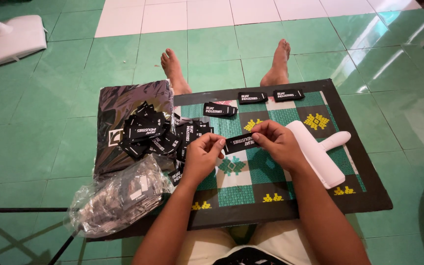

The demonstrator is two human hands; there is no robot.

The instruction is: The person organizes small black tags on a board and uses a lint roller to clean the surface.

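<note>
The label (240, 143) ends sit under both thumbs (pinched) — the white fan base (11, 39) is cut off at left.

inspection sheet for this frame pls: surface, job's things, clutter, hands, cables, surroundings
Surface: patterned board laid on the green tiled floor.
Job's things: black label strip held between both hands; pile of black labels to the left; three finished labels along the far edge.
Clutter: white lint roller; clear plastic bag; dark bag under the pile.
Hands: left hand and right hand each pinch one end of the strip.
Cables: nothing seen.
Surroundings: white fan base; the person's bare feet.
</note>
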